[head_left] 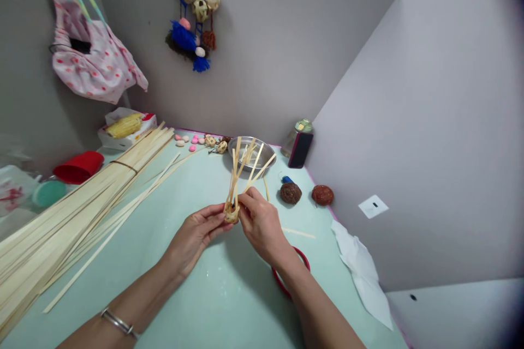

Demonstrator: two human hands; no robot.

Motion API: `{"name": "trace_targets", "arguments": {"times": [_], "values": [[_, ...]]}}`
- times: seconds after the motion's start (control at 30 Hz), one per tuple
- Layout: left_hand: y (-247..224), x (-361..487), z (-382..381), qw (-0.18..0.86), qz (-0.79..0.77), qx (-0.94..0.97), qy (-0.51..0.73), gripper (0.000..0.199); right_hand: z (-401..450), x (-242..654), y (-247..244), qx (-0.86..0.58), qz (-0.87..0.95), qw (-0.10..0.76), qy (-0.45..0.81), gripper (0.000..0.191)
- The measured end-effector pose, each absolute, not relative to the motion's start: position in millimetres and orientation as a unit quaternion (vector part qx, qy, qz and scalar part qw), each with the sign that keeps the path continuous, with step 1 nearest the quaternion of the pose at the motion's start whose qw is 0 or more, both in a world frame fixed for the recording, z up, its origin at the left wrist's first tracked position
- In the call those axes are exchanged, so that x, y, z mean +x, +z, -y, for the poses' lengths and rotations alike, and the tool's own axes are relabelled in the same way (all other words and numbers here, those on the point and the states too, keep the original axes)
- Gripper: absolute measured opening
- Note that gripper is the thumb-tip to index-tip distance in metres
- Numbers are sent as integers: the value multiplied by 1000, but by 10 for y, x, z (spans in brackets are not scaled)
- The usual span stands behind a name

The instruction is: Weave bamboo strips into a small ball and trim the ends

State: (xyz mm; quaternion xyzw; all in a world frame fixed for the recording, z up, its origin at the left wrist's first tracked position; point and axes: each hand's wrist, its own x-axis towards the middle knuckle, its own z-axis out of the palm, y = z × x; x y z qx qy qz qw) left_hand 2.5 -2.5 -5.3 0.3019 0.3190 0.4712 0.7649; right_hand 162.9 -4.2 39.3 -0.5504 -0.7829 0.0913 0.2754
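A small ball-like weave of bamboo strips (231,215) is held up over the middle of the table, its long loose strip ends fanning upward. My left hand (204,224) pinches its base from the left with thumb and fingers. From the right, my right hand (260,218) closes its fingers on the strips just above the woven part; its fingertips are partly hidden. Behind the strip ends sits a metal bowl (268,158) with pale pieces in it. A single strip (298,233) lies on the table to the right.
A tied bundle of bamboo strips (94,191) spans the left side. Brown yarn balls (290,193), a phone (301,150) leaning on a jar, a red ring (303,259) under my right forearm and white tissue (362,267) lie right. Finished woven balls (221,147) sit at the back.
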Motion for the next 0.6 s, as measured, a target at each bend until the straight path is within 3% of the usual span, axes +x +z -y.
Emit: {"name": "trace_targets", "arguments": {"times": [0.37, 0.5, 0.6], "values": [[-90, 3, -31, 776, -310, 235, 496, 16, 55, 1565, 340, -560, 786, 257, 53, 17], [-93, -76, -129, 767, -309, 178, 533, 23, 139, 1639, 521, -492, 765, 414, -23, 30], [-69, -145, -194, 771, -311, 141, 537, 26, 190, 1777, 700, -482, 688, 541, -44, 21]]}}
